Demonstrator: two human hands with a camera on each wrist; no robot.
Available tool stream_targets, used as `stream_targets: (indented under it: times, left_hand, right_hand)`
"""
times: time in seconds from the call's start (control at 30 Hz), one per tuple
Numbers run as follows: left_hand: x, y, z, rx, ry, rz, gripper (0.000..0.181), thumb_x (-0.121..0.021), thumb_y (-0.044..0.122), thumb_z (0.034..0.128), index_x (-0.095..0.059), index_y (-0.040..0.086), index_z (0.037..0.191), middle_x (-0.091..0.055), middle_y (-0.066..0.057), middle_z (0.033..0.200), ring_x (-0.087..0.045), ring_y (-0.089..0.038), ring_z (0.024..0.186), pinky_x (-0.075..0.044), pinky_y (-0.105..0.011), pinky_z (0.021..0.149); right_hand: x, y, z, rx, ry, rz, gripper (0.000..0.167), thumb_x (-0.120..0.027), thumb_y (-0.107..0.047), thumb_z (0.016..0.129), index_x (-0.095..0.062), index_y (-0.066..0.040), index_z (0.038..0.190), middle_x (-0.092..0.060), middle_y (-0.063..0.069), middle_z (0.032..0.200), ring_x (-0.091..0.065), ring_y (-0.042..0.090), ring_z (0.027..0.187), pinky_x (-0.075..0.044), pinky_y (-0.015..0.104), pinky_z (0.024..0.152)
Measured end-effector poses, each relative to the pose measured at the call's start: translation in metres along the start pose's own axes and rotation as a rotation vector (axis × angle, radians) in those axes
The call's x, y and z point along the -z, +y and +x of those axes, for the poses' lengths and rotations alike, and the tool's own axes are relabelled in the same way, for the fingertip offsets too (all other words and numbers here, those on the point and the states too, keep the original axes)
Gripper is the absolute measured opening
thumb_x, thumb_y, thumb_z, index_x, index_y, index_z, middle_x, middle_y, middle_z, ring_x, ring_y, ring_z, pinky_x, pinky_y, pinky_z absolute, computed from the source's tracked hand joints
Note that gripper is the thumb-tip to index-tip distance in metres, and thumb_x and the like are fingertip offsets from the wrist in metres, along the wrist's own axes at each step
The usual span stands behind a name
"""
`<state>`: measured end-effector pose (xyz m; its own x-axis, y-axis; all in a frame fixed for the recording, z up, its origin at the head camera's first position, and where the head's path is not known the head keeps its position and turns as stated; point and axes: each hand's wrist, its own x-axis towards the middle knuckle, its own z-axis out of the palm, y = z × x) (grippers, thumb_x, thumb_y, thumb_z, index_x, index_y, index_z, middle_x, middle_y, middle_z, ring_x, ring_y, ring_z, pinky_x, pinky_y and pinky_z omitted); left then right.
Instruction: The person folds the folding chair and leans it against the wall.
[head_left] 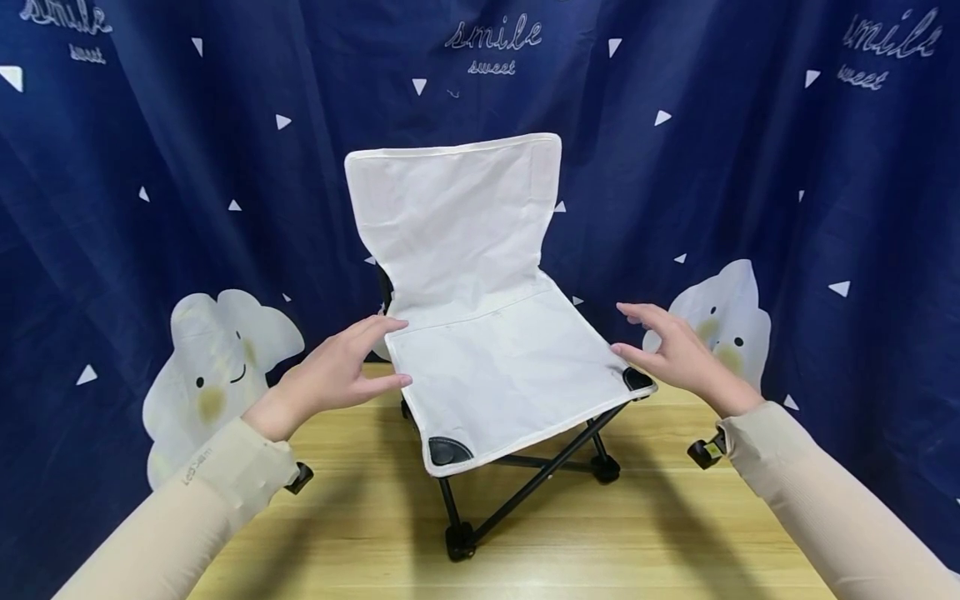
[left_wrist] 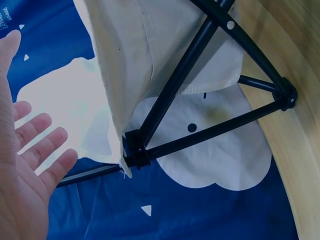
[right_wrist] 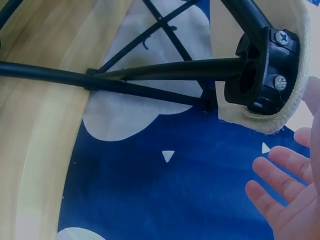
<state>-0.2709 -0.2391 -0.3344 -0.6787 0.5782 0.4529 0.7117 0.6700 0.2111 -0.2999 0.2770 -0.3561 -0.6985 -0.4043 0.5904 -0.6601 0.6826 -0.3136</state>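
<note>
White chair [head_left: 491,358], between left hand [head_left: 333,375] and right hand [head_left: 675,354]

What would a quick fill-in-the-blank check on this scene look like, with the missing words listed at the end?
1. The crossed tubular legs of the white fabric folding chair are coloured ____.
2. On the dark blue fabric curtain, the word printed above "sweet" is ____.
3. The small, straight-edged white shapes scattered over the curtain have ____ sides each.
4. The person's bare left hand and bare right hand are gripping ____.

Missing words: black; smile; three; nothing.
</note>
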Motion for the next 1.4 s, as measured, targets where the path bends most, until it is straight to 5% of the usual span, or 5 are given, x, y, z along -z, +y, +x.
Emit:
stream_targets:
  times: [0.3,0.5,0.97,1.17,1.4]
  left_hand:
    - [-0.002,0.003,0.000,-0.073,0.037,0.022,0.075,-0.091,0.037,0.0872,-0.062,0.000,0.146,-0.068,-0.016,0.144,-0.065,-0.036,0.135,-0.054,-0.056,0.112]
    - [-0.002,0.007,0.001,-0.127,0.066,0.025,0.073,-0.093,0.036,0.0853,-0.064,0.001,0.143,-0.071,-0.015,0.138,-0.070,-0.032,0.127,-0.059,-0.051,0.105]
    - [-0.003,0.006,0.002,-0.244,0.155,0.033,0.063,-0.091,0.039,0.0877,-0.069,0.004,0.136,-0.076,-0.011,0.122,-0.076,-0.025,0.108,-0.064,-0.045,0.088]
    - [-0.007,0.008,0.004,-0.340,0.197,-0.003,0.058,-0.081,0.051,0.0970,-0.072,0.003,0.129,-0.078,-0.011,0.113,-0.077,-0.024,0.100,-0.065,-0.043,0.083]
    - [-0.006,0.013,0.005,-0.366,0.200,-0.011,0.055,-0.085,0.045,0.0937,-0.072,0.004,0.127,-0.078,-0.007,0.111,-0.076,-0.021,0.097,-0.064,-0.041,0.081]
  right_hand:
    - [-0.001,0.001,-0.001,-0.017,0.016,0.010,0.062,-0.091,-0.008,0.084,-0.068,-0.002,0.141,-0.075,0.021,0.131,-0.074,0.038,0.110,-0.055,0.033,0.090]
    - [-0.001,0.000,0.000,0.001,0.007,0.004,0.060,-0.092,-0.008,0.083,-0.069,-0.001,0.139,-0.077,0.019,0.126,-0.076,0.034,0.101,-0.060,0.045,0.087]
    - [0.004,-0.003,-0.002,0.053,0.039,0.007,0.055,-0.094,-0.002,0.077,-0.073,-0.001,0.128,-0.078,0.013,0.108,-0.075,0.029,0.087,-0.061,0.041,0.079]
    - [0.004,-0.001,-0.003,0.069,0.047,-0.004,0.048,-0.095,-0.002,0.076,-0.075,-0.001,0.120,-0.077,0.011,0.102,-0.073,0.026,0.084,-0.057,0.021,0.079]
    - [0.005,-0.001,-0.004,0.099,0.056,-0.010,0.044,-0.096,-0.002,0.073,-0.077,-0.003,0.113,-0.076,0.009,0.099,-0.072,0.025,0.083,-0.051,0.009,0.081]
